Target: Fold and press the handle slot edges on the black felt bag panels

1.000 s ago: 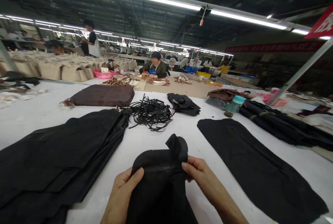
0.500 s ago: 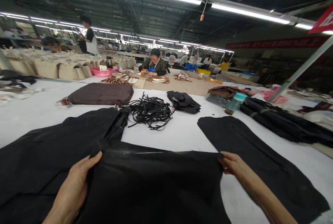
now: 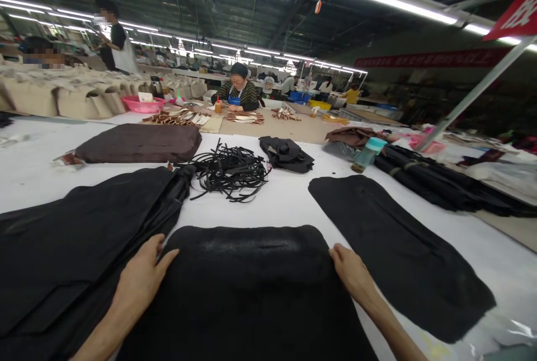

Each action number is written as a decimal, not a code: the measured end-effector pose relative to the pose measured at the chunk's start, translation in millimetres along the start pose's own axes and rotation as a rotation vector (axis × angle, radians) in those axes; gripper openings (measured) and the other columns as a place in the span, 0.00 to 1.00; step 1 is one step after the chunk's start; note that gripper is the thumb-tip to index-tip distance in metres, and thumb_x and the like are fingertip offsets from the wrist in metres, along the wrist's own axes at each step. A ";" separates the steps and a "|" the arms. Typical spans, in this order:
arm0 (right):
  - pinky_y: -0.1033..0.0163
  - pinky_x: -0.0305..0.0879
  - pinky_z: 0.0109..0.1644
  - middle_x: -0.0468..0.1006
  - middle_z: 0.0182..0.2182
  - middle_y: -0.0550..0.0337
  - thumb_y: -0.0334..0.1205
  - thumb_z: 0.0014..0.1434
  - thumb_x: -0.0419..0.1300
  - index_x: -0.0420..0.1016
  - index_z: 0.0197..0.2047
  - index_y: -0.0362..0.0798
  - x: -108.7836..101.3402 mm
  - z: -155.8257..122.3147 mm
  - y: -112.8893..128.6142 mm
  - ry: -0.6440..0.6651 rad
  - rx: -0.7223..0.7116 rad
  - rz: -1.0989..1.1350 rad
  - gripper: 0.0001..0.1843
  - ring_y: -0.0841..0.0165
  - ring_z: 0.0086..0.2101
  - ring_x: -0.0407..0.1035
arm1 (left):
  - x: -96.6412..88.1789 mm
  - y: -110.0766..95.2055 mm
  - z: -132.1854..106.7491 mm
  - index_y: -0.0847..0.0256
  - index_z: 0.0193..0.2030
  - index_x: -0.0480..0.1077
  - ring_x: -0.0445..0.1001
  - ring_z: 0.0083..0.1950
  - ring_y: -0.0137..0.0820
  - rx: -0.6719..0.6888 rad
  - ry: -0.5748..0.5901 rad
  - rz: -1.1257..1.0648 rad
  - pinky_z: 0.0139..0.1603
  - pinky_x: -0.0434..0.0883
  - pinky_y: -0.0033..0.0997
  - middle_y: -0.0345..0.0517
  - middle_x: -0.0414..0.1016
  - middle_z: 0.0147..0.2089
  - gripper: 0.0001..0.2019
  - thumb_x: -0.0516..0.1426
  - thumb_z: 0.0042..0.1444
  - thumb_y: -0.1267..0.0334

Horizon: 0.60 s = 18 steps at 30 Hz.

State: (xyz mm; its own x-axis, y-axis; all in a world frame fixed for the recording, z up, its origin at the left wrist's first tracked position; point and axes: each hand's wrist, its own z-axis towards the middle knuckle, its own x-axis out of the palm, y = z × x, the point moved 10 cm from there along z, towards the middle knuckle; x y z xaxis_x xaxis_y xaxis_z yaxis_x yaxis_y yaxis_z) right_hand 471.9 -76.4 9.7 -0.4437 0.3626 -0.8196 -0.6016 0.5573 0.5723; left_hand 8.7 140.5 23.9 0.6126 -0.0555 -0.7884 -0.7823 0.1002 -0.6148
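A black fabric panel (image 3: 255,288) with rounded far corners lies spread in front of me. My left hand (image 3: 140,277) holds its left edge near the far corner, the thumb on top and the other fingers partly hidden at the side. At the opposite edge, my right hand (image 3: 351,272) pinches the fabric, its fingertips partly out of sight. Left of the panel is a heap of black fabric (image 3: 62,238), close by my left wrist. To the right, another black panel (image 3: 394,243) with rounded ends lies flat on the white table (image 3: 289,196).
Beyond the panel sit tangled black strips (image 3: 235,173), folded black fabric (image 3: 287,154) and a brown fabric stack (image 3: 140,143). A teal-lidded bottle (image 3: 369,154) stands near rolled black material (image 3: 444,182) at right. A co-worker (image 3: 237,89) sits across the table.
The panel's far edge has gone from taut and raised to lying flatter, with its rounded corners showing. My hands have come slightly closer together, and the view has shifted a little.
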 end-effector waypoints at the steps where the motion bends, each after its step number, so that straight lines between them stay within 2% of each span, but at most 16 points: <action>1: 0.55 0.57 0.38 0.70 0.27 0.54 0.47 0.55 0.49 0.66 0.28 0.49 -5.4 -4.9 2.1 -0.056 -0.009 -0.048 0.12 0.59 0.32 0.65 | -3.8 -8.3 -3.6 0.68 0.55 0.60 0.69 0.49 0.52 0.069 -0.040 0.091 0.48 0.67 0.48 0.62 0.66 0.53 0.26 0.49 0.54 0.50; 3: 0.47 0.55 0.46 0.70 0.45 0.43 0.44 0.58 0.46 0.68 0.43 0.47 -15.2 -18.4 13.8 -0.175 -0.056 -0.154 0.15 0.50 0.44 0.64 | -15.7 -30.8 -17.9 0.72 0.58 0.56 0.63 0.57 0.54 0.219 -0.183 0.215 0.53 0.63 0.50 0.66 0.57 0.60 0.28 0.43 0.58 0.51; 4: 0.44 0.52 0.50 0.65 0.52 0.39 0.42 0.60 0.44 0.66 0.49 0.44 -17.0 -26.8 25.4 -0.223 -0.116 -0.211 0.19 0.47 0.50 0.60 | -18.3 -45.4 -28.6 0.72 0.57 0.58 0.59 0.60 0.53 0.311 -0.239 0.253 0.57 0.60 0.50 0.66 0.56 0.61 0.27 0.42 0.59 0.53; 5: 0.42 0.49 0.54 0.61 0.56 0.39 0.40 0.60 0.44 0.64 0.53 0.43 -14.2 -36.2 40.4 -0.240 -0.206 -0.264 0.21 0.46 0.53 0.57 | -14.3 -60.9 -40.3 0.71 0.56 0.60 0.58 0.61 0.50 0.413 -0.244 0.276 0.60 0.57 0.49 0.64 0.58 0.61 0.25 0.42 0.60 0.55; 6: 0.42 0.47 0.56 0.60 0.58 0.41 0.39 0.61 0.44 0.63 0.56 0.43 -5.5 -46.4 57.3 -0.214 -0.319 -0.307 0.22 0.47 0.55 0.55 | -2.3 -76.3 -52.7 0.68 0.56 0.63 0.58 0.61 0.47 0.523 -0.180 0.288 0.62 0.55 0.47 0.61 0.60 0.60 0.23 0.43 0.60 0.57; 7: 0.43 0.46 0.58 0.61 0.59 0.44 0.38 0.61 0.45 0.63 0.57 0.45 8.8 -57.8 73.8 -0.138 -0.443 -0.336 0.22 0.49 0.57 0.54 | 16.1 -89.9 -66.3 0.64 0.55 0.64 0.59 0.61 0.43 0.630 -0.055 0.288 0.63 0.55 0.45 0.56 0.63 0.60 0.20 0.45 0.60 0.59; 9: 0.45 0.45 0.61 0.61 0.59 0.53 0.42 0.60 0.52 0.62 0.59 0.52 45.0 -83.6 96.1 0.113 -0.639 -0.331 0.23 0.52 0.58 0.53 | 63.3 -103.2 -97.6 0.55 0.58 0.62 0.57 0.63 0.41 0.779 0.319 0.300 0.63 0.55 0.45 0.49 0.61 0.62 0.21 0.52 0.57 0.59; 11: 0.42 0.44 0.62 0.57 0.61 0.56 0.51 0.54 0.59 0.57 0.61 0.57 73.3 -107.5 101.4 0.326 -0.718 -0.299 0.32 0.50 0.59 0.51 | 88.4 -98.3 -120.2 0.51 0.62 0.54 0.51 0.66 0.45 0.784 0.522 0.309 0.64 0.53 0.50 0.49 0.52 0.66 0.33 0.60 0.51 0.55; 13: 0.37 0.45 0.60 0.53 0.62 0.53 0.58 0.45 0.65 0.52 0.63 0.57 87.5 -124.1 96.7 0.402 -0.750 -0.288 0.46 0.43 0.59 0.49 | 92.3 -86.1 -133.6 0.50 0.64 0.47 0.47 0.66 0.48 0.768 0.556 0.317 0.64 0.50 0.54 0.49 0.47 0.67 0.41 0.62 0.47 0.50; 15: 0.36 0.51 0.57 0.54 0.62 0.50 0.59 0.41 0.66 0.49 0.64 0.57 94.0 -139.5 90.9 0.383 -0.836 -0.307 0.51 0.41 0.57 0.53 | 84.7 -72.3 -146.3 0.49 0.65 0.43 0.47 0.66 0.49 0.789 0.527 0.341 0.64 0.50 0.56 0.49 0.45 0.67 0.42 0.62 0.48 0.48; 18: 0.46 0.60 0.52 0.63 0.57 0.52 0.52 0.51 0.63 0.49 0.64 0.59 95.5 -164.2 87.1 0.236 -1.029 -0.362 0.41 0.47 0.52 0.63 | 69.2 -54.6 -167.7 0.48 0.65 0.39 0.51 0.65 0.46 0.857 0.453 0.407 0.63 0.55 0.50 0.47 0.47 0.66 0.40 0.60 0.52 0.56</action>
State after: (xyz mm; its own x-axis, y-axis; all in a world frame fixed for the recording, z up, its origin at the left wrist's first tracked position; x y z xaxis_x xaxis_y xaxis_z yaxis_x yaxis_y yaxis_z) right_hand 268.0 -115.9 -14.0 -0.1800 0.0921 -0.9793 -0.9360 -0.3223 0.1417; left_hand 74.9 -35.3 -0.1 0.0836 -0.2081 -0.9745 -0.4698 0.8542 -0.2227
